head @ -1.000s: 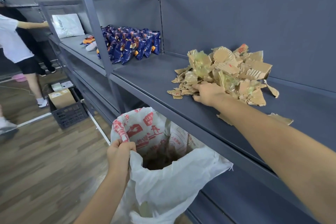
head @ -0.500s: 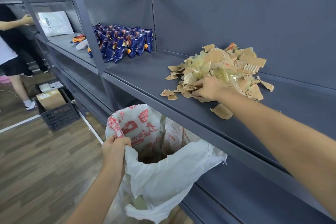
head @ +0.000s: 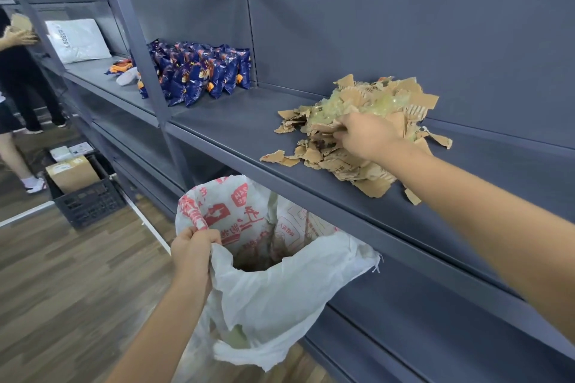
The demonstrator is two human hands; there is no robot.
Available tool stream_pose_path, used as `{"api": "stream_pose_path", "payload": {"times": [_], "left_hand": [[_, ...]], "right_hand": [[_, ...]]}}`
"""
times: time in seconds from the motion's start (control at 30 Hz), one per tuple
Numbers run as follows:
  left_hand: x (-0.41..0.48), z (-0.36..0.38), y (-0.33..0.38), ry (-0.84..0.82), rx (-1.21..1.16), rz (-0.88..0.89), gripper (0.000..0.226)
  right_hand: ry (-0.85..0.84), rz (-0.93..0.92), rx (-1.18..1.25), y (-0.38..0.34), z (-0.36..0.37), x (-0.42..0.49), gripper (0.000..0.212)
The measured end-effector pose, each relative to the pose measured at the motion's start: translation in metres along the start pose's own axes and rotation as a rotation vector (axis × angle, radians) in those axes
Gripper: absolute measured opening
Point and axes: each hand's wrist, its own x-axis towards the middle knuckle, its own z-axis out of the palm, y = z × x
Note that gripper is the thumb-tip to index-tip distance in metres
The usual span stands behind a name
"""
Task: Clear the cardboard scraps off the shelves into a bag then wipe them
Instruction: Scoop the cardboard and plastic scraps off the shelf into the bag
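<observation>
A heap of torn cardboard scraps (head: 339, 162), mixed with crumpled yellowish tape, lies on the grey metal shelf (head: 236, 130). My right hand (head: 365, 135) reaches into the heap with fingers curled round a bunch of scraps. Below the shelf edge hangs a white woven bag (head: 280, 292) with red print, its mouth open. My left hand (head: 193, 250) grips the bag's rim at the left and holds it up. A few loose scraps lie near the shelf's front edge.
Blue snack packets (head: 199, 71) stand further left on the shelf, beyond a post (head: 140, 50). A white package (head: 77, 40) lies further along. A black crate (head: 88, 199) with a cardboard box sits on the wooden floor. Another person (head: 15, 96) stands at the far left.
My right hand has dragged the heap toward the shelf's front edge and dug deeper into it. The bag and my left hand stay in place.
</observation>
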Motion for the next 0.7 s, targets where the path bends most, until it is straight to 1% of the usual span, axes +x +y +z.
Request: {"api": "stream_pose_path", "payload": {"times": [0.1,0.13,0.3,0.47,0.53,0.6,0.7], "left_hand": [[0.001,0.000,-0.001,-0.001,-0.011,-0.003,0.032],[0.002,0.000,-0.002,0.002,-0.011,-0.003,0.032],[0.001,0.001,-0.002,0.002,-0.018,-0.001,0.029],[0.003,0.000,-0.005,-0.002,-0.001,0.030,0.031],[0.004,0.000,-0.005,0.011,0.000,0.035,0.033],[0.004,0.000,-0.003,0.019,0.004,0.032,0.032],[0.003,0.002,0.000,0.046,0.006,0.020,0.033]], "right_hand": [[0.023,-0.006,0.054,-0.005,-0.007,-0.004,0.013],[0.019,-0.011,0.080,-0.008,-0.008,-0.005,0.013],[0.005,-0.105,0.207,-0.030,-0.005,-0.012,0.023],[-0.084,-0.227,0.265,-0.057,0.004,-0.032,0.029],[-0.106,-0.284,0.251,-0.067,0.012,-0.038,0.023],[-0.130,-0.335,0.229,-0.075,0.022,-0.042,0.007],[-0.166,-0.388,0.192,-0.083,0.032,-0.048,0.021]]}}
